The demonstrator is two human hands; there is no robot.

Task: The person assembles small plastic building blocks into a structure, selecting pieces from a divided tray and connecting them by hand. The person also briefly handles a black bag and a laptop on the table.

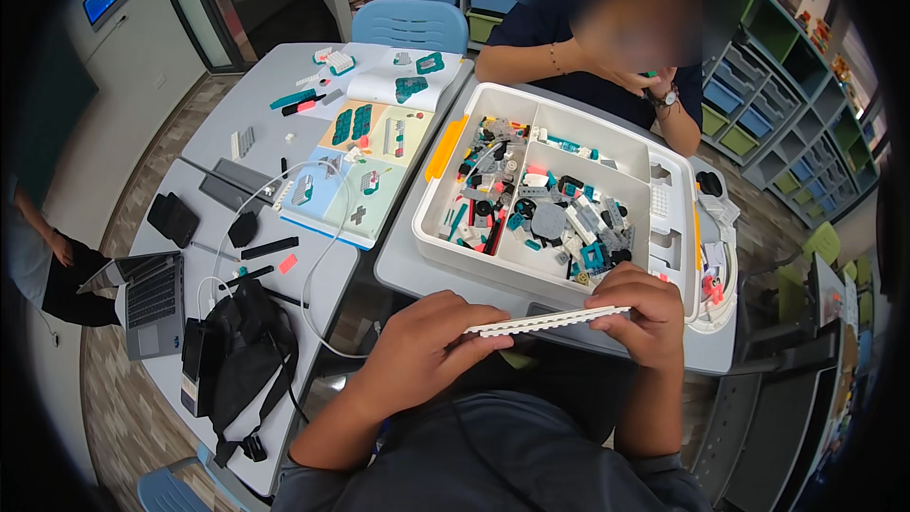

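Since the plate (550, 322) presumably needs steadying, our left hand (422, 337) and right hand (646, 316) pinch its ends, the bin (512, 274) beyond.

A: Which surface carries the items?
B: Pale grey tables (213, 133), mid-frame.
A: What lies there?
B: Laptop (154, 299) and black bag (251, 365), lower left; booklet (393, 166), upper centre; white bin (474, 259), right of centre.
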